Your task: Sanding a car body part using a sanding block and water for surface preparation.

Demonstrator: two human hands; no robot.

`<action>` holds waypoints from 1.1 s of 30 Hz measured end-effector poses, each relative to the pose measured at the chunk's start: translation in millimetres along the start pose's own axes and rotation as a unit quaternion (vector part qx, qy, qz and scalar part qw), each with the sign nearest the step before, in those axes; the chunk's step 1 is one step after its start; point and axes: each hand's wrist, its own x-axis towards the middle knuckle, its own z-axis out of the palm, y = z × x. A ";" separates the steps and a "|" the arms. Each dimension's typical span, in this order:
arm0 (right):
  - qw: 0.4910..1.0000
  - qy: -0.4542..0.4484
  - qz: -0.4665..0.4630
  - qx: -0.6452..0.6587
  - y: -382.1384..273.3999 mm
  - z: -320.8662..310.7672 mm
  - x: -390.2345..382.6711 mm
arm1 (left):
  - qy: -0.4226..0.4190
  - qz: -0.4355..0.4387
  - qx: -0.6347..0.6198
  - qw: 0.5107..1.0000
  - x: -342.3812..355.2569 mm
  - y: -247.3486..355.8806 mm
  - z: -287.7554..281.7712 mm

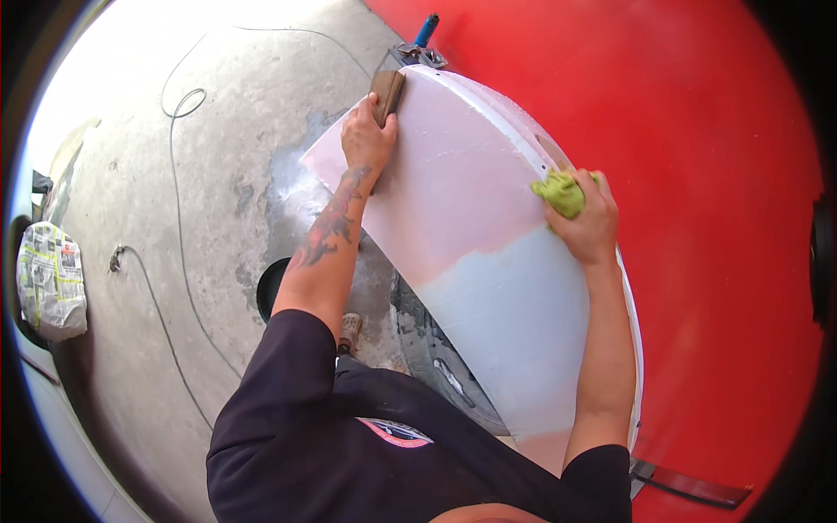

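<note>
A large curved vehicle body panel [488,209] stretches in front of me, pale pink at its far part and pale bluish white nearer. At its far left end, my left hand [368,139] grips a brown sanding block [389,94] that lies against the panel. My right hand [595,222] is closed around a crumpled yellow-green cloth [560,193], near the panel's right edge. Part of the cloth is hidden by the fingers. Both arms reach over the panel, the left one along its left side.
Red vehicle bodywork [697,218] runs along the right. On the concrete floor [131,192] lie a looping thin hose [174,148] and a black bucket [272,288]. Below the panel is a tyre [418,331]. A wheel wrapped in newspaper [52,279] stands far left.
</note>
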 end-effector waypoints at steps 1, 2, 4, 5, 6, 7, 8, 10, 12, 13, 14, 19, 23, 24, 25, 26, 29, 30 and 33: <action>1.000 0.010 0.007 0.002 13.0 -20.1 -28.3 | 0.000 0.000 0.002 1.000 0.1 0.2 2.5; 1.000 0.025 0.019 0.002 16.6 -41.6 -54.2 | 0.008 -0.012 0.020 1.000 -0.2 2.2 4.7; 0.997 0.040 0.063 -0.022 34.0 -81.5 -112.9 | -0.009 0.005 0.014 1.000 -29.1 28.9 8.9; 0.995 0.049 0.078 -0.041 42.6 -95.0 -137.7 | -0.035 0.039 -0.014 0.999 -64.3 49.4 2.6; 0.992 0.059 0.099 -0.052 45.7 -107.8 -158.5 | -0.045 0.102 -0.021 0.994 -100.9 66.4 -5.6; 0.988 0.068 0.121 -0.064 47.3 -116.1 -172.4 | -0.077 0.132 -0.026 0.988 -132.8 87.7 -21.2; 0.988 0.070 0.123 -0.064 49.1 -117.0 -176.2 | -0.107 0.150 -0.031 0.982 -145.7 89.7 -26.0; 0.987 0.096 0.109 -0.075 51.0 -117.2 -181.9 | -0.092 0.188 -0.037 0.977 -116.0 78.0 -18.3; 0.986 0.103 0.116 -0.065 50.8 -111.2 -179.3 | -0.072 0.111 -0.025 0.991 -48.1 52.8 0.7; 0.986 0.108 0.118 -0.052 49.2 -109.7 -175.2 | -0.068 0.062 -0.003 0.996 -2.8 38.3 4.0; 0.986 0.107 0.120 -0.048 48.8 -108.5 -172.7 | -0.066 0.012 0.016 0.998 25.1 29.7 6.6; 0.984 0.112 0.131 -0.048 53.0 -106.3 -175.6 | -0.050 0.058 -0.033 0.997 -42.4 52.9 9.4; 0.984 0.116 0.128 -0.046 53.1 -110.0 -178.7 | -0.099 0.157 -0.018 0.983 -138.4 61.7 -19.3; 0.984 0.117 0.122 -0.046 54.2 -110.4 -180.6 | -0.099 0.168 -0.023 0.980 -128.4 54.7 -18.1; 0.985 0.117 0.114 -0.046 54.3 -110.8 -180.6 | -0.084 0.109 -0.009 0.990 -103.2 44.4 -12.7; 0.986 0.115 0.110 -0.043 53.4 -108.5 -177.7 | -0.067 0.049 0.007 0.996 -65.8 29.0 -6.3; 0.987 0.107 0.112 -0.032 52.0 -107.2 -174.5 | -0.075 -0.106 0.022 0.991 10.7 5.1 -7.5; 0.987 0.109 0.118 -0.029 52.2 -106.5 -173.6 | -0.050 -0.096 0.027 0.994 11.7 -0.9 -4.2; 0.984 0.108 0.136 -0.035 51.6 -104.7 -173.1 | -0.033 0.012 0.032 0.999 -52.3 13.8 2.4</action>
